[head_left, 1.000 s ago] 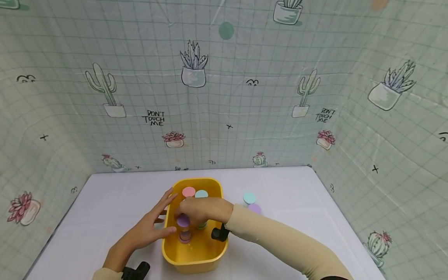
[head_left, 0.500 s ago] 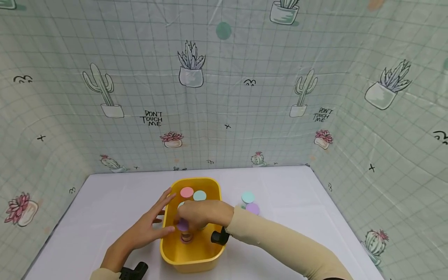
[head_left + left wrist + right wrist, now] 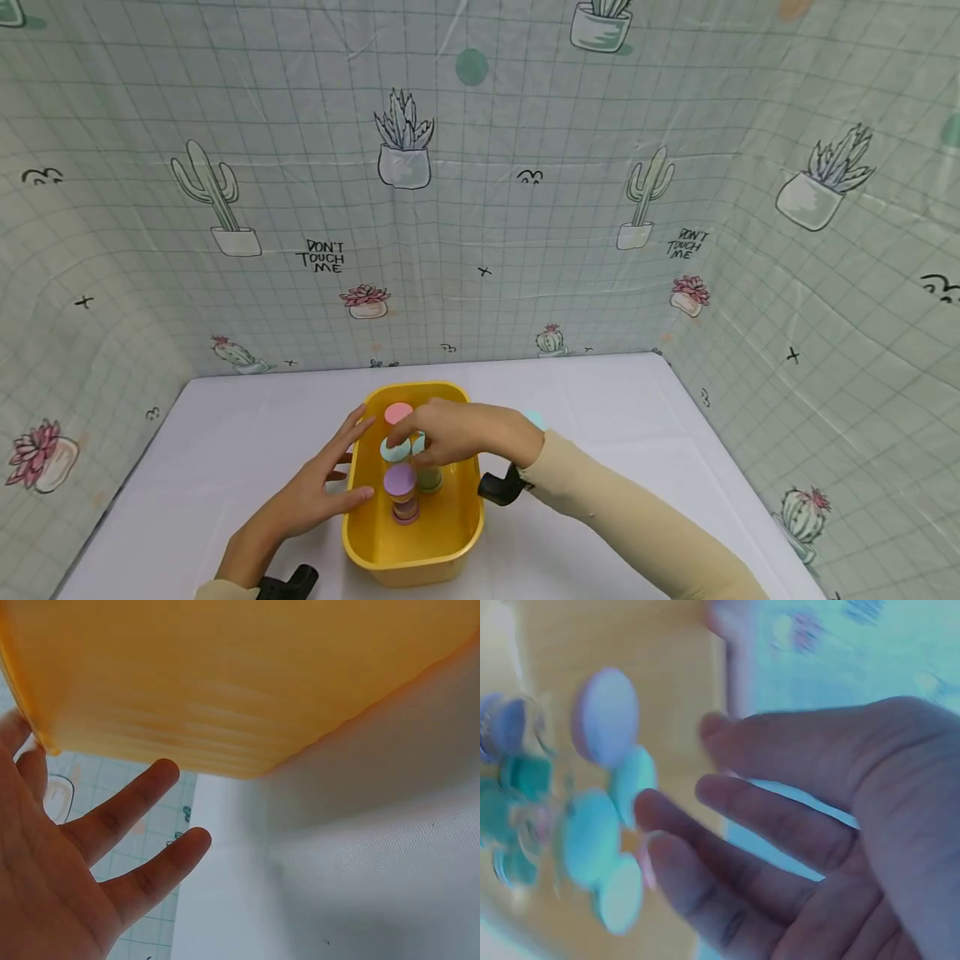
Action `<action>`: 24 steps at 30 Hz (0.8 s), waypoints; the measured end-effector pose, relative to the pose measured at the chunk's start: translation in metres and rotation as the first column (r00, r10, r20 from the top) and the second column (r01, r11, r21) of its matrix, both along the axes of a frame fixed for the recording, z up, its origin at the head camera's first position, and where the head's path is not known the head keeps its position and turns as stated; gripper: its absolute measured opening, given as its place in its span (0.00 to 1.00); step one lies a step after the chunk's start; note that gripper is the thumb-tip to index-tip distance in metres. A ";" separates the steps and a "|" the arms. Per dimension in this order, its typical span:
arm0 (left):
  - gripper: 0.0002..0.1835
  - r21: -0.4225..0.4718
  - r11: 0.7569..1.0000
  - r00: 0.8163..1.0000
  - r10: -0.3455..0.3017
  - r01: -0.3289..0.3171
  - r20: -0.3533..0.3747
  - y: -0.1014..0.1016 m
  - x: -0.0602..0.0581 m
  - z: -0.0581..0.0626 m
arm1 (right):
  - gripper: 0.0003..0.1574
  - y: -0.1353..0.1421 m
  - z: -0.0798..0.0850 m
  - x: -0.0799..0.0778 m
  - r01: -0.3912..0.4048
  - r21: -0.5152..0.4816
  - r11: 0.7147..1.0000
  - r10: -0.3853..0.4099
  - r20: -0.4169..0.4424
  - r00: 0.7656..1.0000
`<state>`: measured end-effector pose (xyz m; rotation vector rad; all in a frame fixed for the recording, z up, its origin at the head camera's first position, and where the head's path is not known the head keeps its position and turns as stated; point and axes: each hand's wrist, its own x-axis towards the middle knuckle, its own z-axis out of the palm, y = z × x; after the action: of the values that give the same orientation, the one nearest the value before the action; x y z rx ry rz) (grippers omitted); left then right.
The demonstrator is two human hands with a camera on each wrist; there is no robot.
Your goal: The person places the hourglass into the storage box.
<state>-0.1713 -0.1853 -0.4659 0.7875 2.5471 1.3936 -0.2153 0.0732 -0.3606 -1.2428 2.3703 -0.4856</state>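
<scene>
Small clear jars with coloured lids stand in a yellow bin [image 3: 417, 575]. A purple-lidded jar [image 3: 401, 479] is nearest the front, with a mint-lidded jar [image 3: 395, 450] behind it and a pink-lidded jar [image 3: 398, 413] near the back. My right hand [image 3: 450, 431] hovers over the bin with fingers apart and nothing between them, covering part of another mint lid [image 3: 419, 444]. In the right wrist view, the purple lid [image 3: 607, 716] lies left of my fingertips. My left hand [image 3: 318, 490] is spread at the bin's left side, fingertips at its rim; its lower fingers [image 3: 146, 889] extend below the bin wall [image 3: 187, 682].
On the white table right of the bin, a mint lid [image 3: 534, 418] shows partly behind my right forearm. A patterned cloth [image 3: 480, 208] with printed cacti rises behind the table and along both sides.
My right hand has let go of the purple-lidded jar and drawn up and back from it. The purple lid is now fully uncovered. My left hand stays in place at the rim.
</scene>
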 end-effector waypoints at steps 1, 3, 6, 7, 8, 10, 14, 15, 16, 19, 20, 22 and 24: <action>0.46 0.003 1.000 1.000 -0.002 0.002 -0.002 0.001 0.000 -0.001 | 0.23 0.010 0.003 -0.002 0.015 -0.043 0.999 -0.015 0.003 1.000; 0.45 0.012 1.000 1.000 -0.004 0.004 0.001 0.002 0.000 -0.001 | 0.22 0.031 0.008 -0.005 0.067 -0.127 0.990 -0.065 0.017 0.998; 0.45 0.017 1.000 1.000 -0.004 0.004 -0.005 0.003 0.001 -0.001 | 0.22 0.065 0.009 -0.011 0.153 -0.217 0.964 -0.160 -0.016 0.987; 0.45 0.019 1.000 1.000 -0.002 0.002 -0.004 0.003 0.001 -0.001 | 0.22 0.076 0.008 -0.012 0.187 -0.235 0.954 -0.199 -0.028 0.980; 0.44 0.018 1.000 1.000 0.004 -0.004 0.001 0.003 0.001 -0.001 | 0.23 0.088 0.005 -0.014 0.216 -0.252 0.943 -0.234 -0.043 0.971; 0.44 0.018 1.000 1.000 0.011 -0.011 0.005 0.003 0.000 -0.001 | 0.25 0.109 0.000 -0.016 0.274 -0.270 0.923 -0.301 -0.065 0.951; 0.44 0.017 1.000 1.000 0.013 -0.013 0.001 0.003 0.000 -0.002 | 0.33 0.146 -0.010 -0.014 0.370 -0.274 0.888 -0.401 -0.064 0.914; 0.44 0.018 1.000 1.000 0.010 -0.010 -0.003 0.003 -0.001 -0.002 | 0.35 0.154 -0.013 -0.013 0.387 -0.268 0.882 -0.417 -0.060 0.907; 0.44 0.020 1.000 1.000 0.011 -0.011 -0.001 0.003 0.000 -0.002 | 0.37 0.161 -0.015 -0.011 0.405 -0.260 0.877 -0.431 -0.053 0.901; 0.44 0.024 1.000 1.000 0.010 -0.010 -0.002 0.003 0.000 -0.003 | 0.42 0.181 -0.024 -0.005 0.451 -0.238 0.860 -0.470 -0.028 0.882; 0.44 0.025 1.000 1.000 0.007 -0.007 -0.008 0.003 0.000 -0.003 | 0.43 0.187 -0.028 -0.002 0.464 -0.232 0.855 -0.481 -0.020 0.877; 0.44 0.028 1.000 1.000 0.009 -0.009 -0.008 0.003 0.000 -0.003 | 0.45 0.199 -0.036 0.004 0.492 -0.224 0.841 -0.504 0.004 0.864; 0.44 0.030 1.000 1.000 0.004 -0.004 -0.016 0.002 0.000 -0.004 | 0.47 0.207 -0.045 0.011 0.519 -0.222 0.825 -0.526 0.028 0.850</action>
<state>-0.1716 -0.1828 -0.4698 0.8019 2.5464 1.4354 -0.2048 0.2805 -0.4054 -0.6552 2.7406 -0.9268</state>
